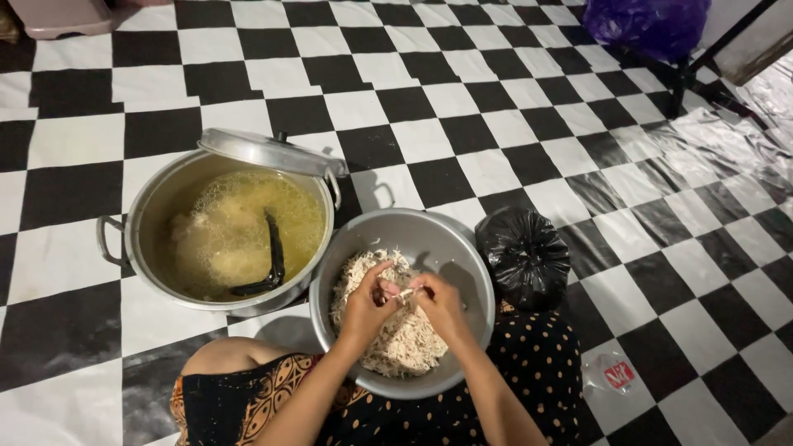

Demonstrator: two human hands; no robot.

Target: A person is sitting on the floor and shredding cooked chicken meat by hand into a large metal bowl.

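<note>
Head view: a soft, light meat strip (404,292) is pinched between left hand (366,307) and right hand (440,304) over the bowl (462,248); probably fibrous, slippery; best gripped at its ends.

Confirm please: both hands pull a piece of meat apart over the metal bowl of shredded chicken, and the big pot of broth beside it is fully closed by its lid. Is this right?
Not quite. In the head view the lid only leans on the far rim of the pot of broth, so the yellow broth and a dark ladle show. The rest holds: left hand and right hand pull a piece over the metal bowl of shredded chicken.
</note>
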